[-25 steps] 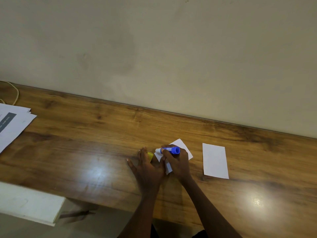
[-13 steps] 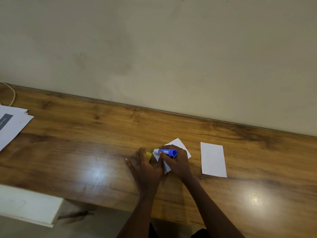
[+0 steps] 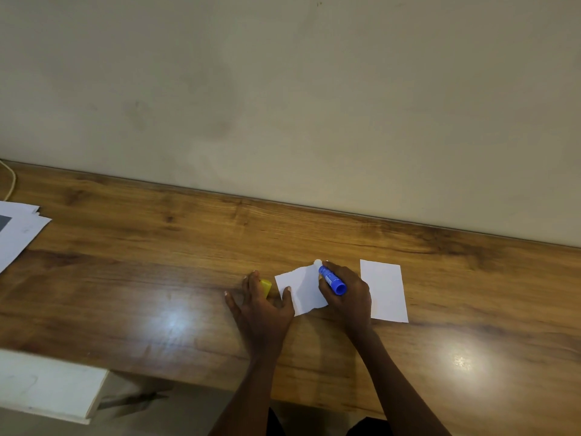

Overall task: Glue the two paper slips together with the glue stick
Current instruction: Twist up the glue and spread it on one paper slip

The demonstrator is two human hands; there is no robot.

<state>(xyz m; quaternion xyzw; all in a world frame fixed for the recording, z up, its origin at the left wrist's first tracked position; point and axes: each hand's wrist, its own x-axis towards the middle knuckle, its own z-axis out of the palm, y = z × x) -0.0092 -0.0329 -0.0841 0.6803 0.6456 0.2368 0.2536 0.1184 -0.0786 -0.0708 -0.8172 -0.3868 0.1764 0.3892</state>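
Now the right hand, gripping the glue stick, has slid its tip to the far edge of the left slip, while the left hand lies open-fingered with its thumb on that slip, so gluing looks nearly done.

I see my right hand gripping the blue glue stick, white tip at the far edge of a paper slip, my left hand flat, thumb pinning that slip, yellow cap under its fingers, second slip just right, wooden table.
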